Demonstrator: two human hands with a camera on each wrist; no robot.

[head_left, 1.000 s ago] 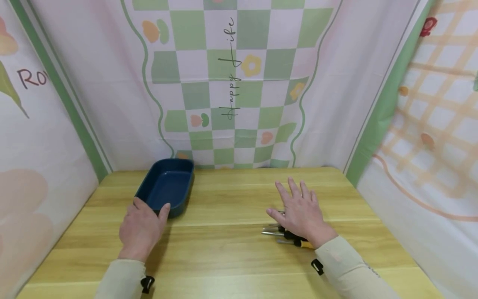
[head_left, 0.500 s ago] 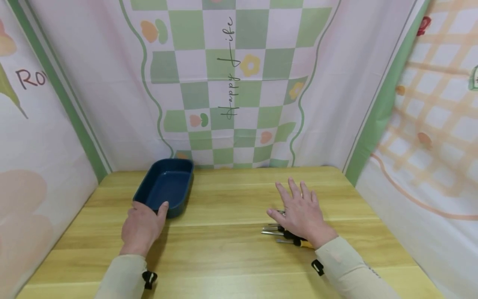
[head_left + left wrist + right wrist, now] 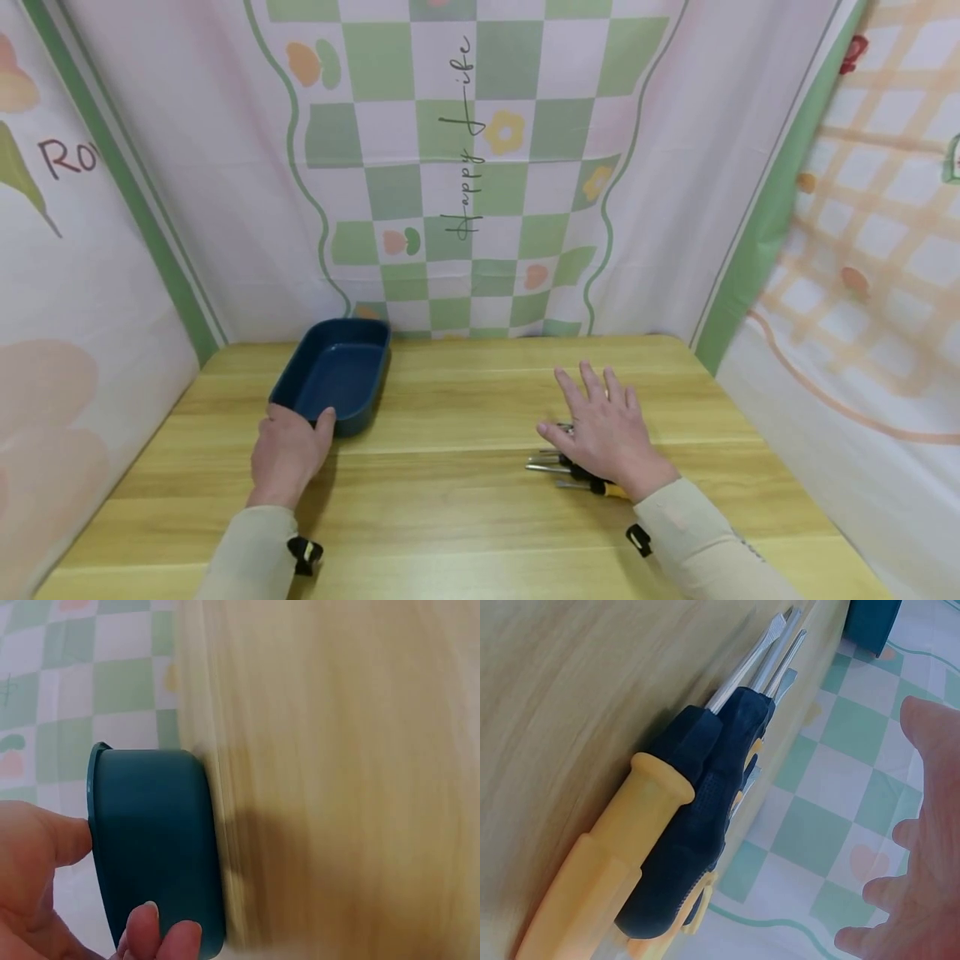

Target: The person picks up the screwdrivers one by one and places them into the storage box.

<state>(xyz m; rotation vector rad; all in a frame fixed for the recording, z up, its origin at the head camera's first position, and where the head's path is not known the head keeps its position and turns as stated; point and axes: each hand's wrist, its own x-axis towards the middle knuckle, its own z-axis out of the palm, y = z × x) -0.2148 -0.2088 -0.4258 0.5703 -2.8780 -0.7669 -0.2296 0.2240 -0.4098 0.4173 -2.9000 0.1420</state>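
Observation:
A dark blue rectangular box [image 3: 362, 414] with an open top stands at the table's far left. My left hand [image 3: 287, 448] grips its near end: in the left wrist view the thumb [image 3: 71, 838] presses the rim and the fingertips [image 3: 142, 930] lie against the outer wall. Several screwdrivers lie together at the right, beneath my right hand [image 3: 609, 435], which spreads its fingers above them and holds nothing. The right wrist view shows a yellow-handled screwdriver [image 3: 604, 870] beside a black-handled screwdriver [image 3: 686, 832], with others partly hidden behind.
The wooden table [image 3: 450, 517] ends at a patterned cloth [image 3: 495, 187] along the back. Cloth walls also hang at the left and right. Each sleeve has a black strap [image 3: 303, 556] at the cuff.
My left hand and cuff have shifted slightly forward and right, while the box stays in place. My right hand stays almost still over the screwdrivers.

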